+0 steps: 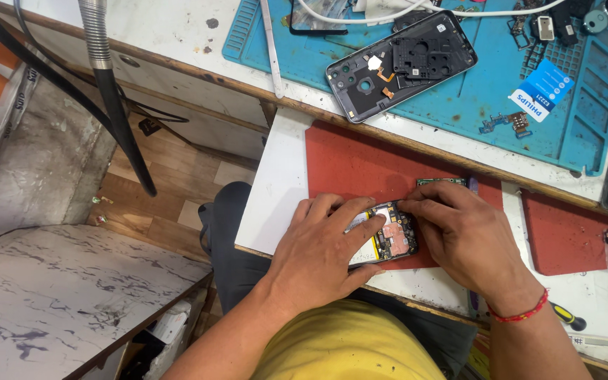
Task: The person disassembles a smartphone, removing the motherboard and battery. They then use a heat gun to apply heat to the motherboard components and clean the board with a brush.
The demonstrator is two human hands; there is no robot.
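A white counter [276, 190] runs from the upper left of the frame down to the lower right. On its upper right part lies a blue work mat [473, 91], and on that mat, near the top centre, a grey phone back shell [399, 67] lies tilted with its inside facing up. Just below centre, a red pad [353, 165] lies on the counter. An opened phone [387, 236], its circuit boards bare, rests on the red pad's lower edge at the middle of the frame. The left hand [318, 257] lies over the phone's left part, fingers closed around it. The right hand [462, 236] presses its curled fingertips on the phone's upper right corner.
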